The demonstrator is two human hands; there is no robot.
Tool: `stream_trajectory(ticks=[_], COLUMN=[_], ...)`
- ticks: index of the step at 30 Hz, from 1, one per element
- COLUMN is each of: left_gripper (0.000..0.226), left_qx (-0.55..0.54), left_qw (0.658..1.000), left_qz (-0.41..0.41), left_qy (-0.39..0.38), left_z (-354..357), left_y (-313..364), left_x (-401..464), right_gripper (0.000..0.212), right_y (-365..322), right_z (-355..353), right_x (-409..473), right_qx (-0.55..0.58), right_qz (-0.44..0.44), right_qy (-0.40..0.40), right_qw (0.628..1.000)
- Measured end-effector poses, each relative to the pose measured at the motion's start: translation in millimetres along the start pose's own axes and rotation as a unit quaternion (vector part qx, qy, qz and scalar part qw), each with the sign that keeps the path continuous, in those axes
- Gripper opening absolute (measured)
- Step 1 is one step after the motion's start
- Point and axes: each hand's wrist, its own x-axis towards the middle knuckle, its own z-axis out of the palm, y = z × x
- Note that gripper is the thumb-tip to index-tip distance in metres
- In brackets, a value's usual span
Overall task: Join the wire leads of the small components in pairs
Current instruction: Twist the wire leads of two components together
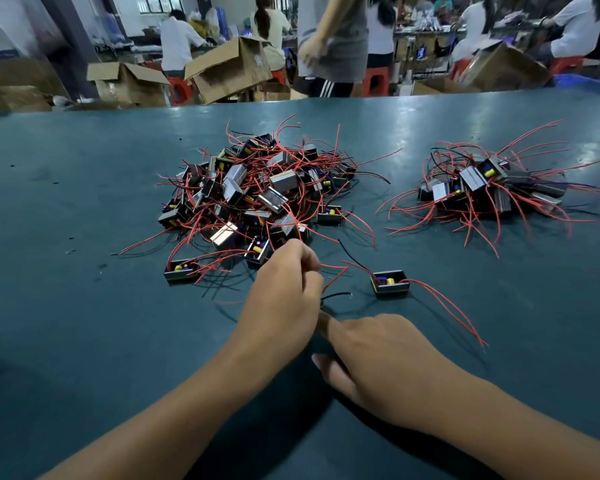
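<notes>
Table [84,202]: dark teal, worn, with scattered specks at the left.
Lone box, left [181,270]: lay open side up just before the big pile, yellow part inside, red leads trailing right.
Big pile [253,188]: sat centre-left on the table; small black boxes, some with silver faces up, tangled in red and black leads.
Left hand [284,299]: reached in at the near edge of the big pile, fingers curled, pinched thin leads at the fingertips; exactly which leads could not be told.
Red leads [333,271]: stuck out to the right from the left hand's fingertips.
Black lead [336,295]: stuck out right from under the left hand, bare end free above the table.
Right hand [388,362]: lay low just right of the left, back up, fingers curled under and toward the left hand, forefinger tip touching the left hand's heel; whether it held anything could not be told.
Single box [390,283]: stood apart on the table, right of the left hand, open side up, yellow part showing, two long red leads running off to the near right, a black one going up left.
Small pile [482,188]: sat well to the right, apart from the big pile, same boxes and leads.
Background: cardboard boxes [229,69], red stools, people at benches.
</notes>
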Motion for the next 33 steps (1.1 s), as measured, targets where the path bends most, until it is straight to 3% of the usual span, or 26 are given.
stream_trajectory(ticks=[3, 6, 12, 16, 22, 27, 33], left_gripper=[0.015, 0.015, 0.019, 0.013, 0.019, 0.018, 0.026], left_qx=[0.047, 0.055, 0.05, 0.047, 0.034, 0.075, 0.107], left_qw=[0.997, 0.992, 0.986, 0.98, 0.98, 0.97, 0.964], left_qz=[0.022, 0.042, 0.047, 0.065, 0.076, 0.094, 0.11], left_qy=[-0.064, -0.104, -0.152, -0.182, -0.18, -0.211, -0.216], left_z=[1.4, -4.9, -16.1, -22.8, -23.7, -27.0, -37.8], left_y=[-10.9, -15.3, -20.2, -23.9, -26.7, -26.9, -32.7], left_x=[-2.5, 2.2, 7.7, 12.8, 15.0, 16.7, 23.0], right_gripper=[0.031, 0.021, 0.021, 0.009, 0.024, 0.025, 0.073], right_y=[2.2, 11.6, 31.9, 39.9, 52.1, 54.0, 54.1], right_z=[-1.9, -13.5, -25.9, -21.1, -10.8, -12.4, -13.1], right_x=[-2.0, -3.7, -9.9, -2.4, 3.6, 1.6, -3.8], right_qx=[0.018, 0.114, 0.252, 0.291, 0.29, 0.242, 0.202], right_qz=[-0.005, -0.011, 0.076, 0.149, 0.232, 0.231, 0.21], right_qy=[-0.002, 0.039, 0.28, 0.336, 0.235, 0.171, 0.111], right_qw=[1.0, 0.993, 0.923, 0.883, 0.898, 0.927, 0.95])
